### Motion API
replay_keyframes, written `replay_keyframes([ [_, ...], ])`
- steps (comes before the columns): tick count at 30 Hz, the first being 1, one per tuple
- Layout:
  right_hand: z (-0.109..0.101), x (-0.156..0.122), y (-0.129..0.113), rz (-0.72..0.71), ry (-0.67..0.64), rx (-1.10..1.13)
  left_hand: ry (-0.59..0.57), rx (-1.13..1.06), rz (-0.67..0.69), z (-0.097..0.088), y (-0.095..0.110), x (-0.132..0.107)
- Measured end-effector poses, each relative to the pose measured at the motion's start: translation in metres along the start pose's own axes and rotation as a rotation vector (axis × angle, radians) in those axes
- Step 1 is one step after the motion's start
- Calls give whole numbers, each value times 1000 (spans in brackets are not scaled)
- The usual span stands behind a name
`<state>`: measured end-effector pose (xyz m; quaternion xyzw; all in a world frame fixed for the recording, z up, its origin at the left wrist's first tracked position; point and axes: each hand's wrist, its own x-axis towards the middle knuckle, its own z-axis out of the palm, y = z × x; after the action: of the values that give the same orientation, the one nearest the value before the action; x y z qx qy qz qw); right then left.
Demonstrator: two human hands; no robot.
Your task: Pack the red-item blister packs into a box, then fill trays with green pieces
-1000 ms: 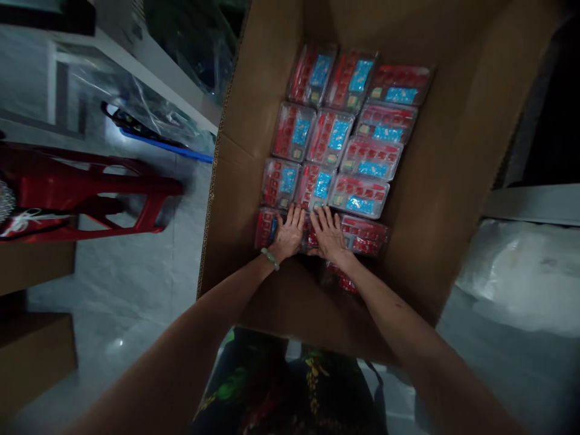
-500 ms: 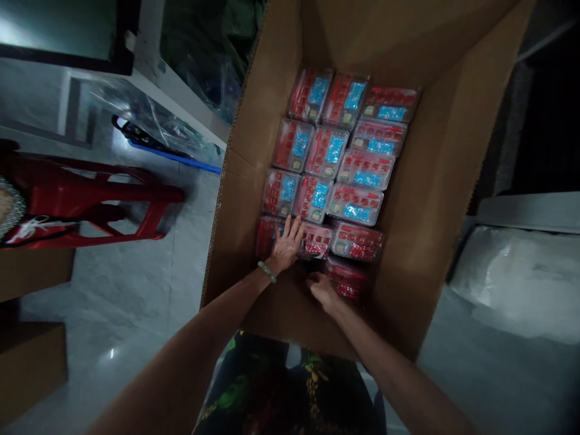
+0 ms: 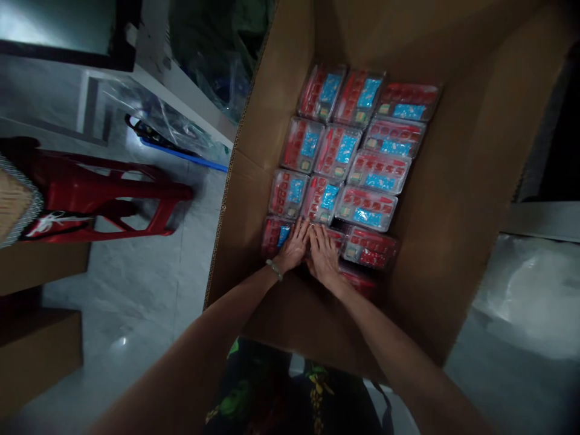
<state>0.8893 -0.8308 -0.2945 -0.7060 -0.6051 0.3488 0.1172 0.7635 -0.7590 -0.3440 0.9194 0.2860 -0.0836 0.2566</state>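
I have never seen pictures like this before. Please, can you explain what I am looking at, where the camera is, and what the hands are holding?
There is no machine here. These are a person's own two bare hands, filmed by one camera worn on the head, looking forward and down. In the latest picture, an open cardboard box holds rows of clear plastic packs with red and blue inside. The left hand, with a bead bracelet at the wrist, and the right hand lie side by side on the packs nearest the person. They seem to touch the packs, not grip them. Outside the box, a red plastic stool is on a tiled floor.
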Motion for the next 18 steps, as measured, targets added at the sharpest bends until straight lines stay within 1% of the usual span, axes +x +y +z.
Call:
replay_keyframes([
  [1,1,8,5,-48,-18,-62,4,-9,10,0,-4,-3],
  [3,4,18,15,-79,-36,-127,16,-22,14,0,-9,-8],
  [6,4,18,20,-114,-31,-169,44,-32,-37,1,-8,-17],
  [8,3,15,17,-186,-25,-182,67,-31,-118,3,-4,-23],
  [10,3,14,10,-278,-26,-191,95,-23,-237,7,1,-28],
  [13,9,23,0,-384,-71,-200,124,-7,-390,12,0,-34],
  [15,15,31,-1,-414,-108,-205,118,0,-419,14,-7,-34],
  [18,23,40,5,-417,-123,-224,102,3,-407,13,-18,-31],
])
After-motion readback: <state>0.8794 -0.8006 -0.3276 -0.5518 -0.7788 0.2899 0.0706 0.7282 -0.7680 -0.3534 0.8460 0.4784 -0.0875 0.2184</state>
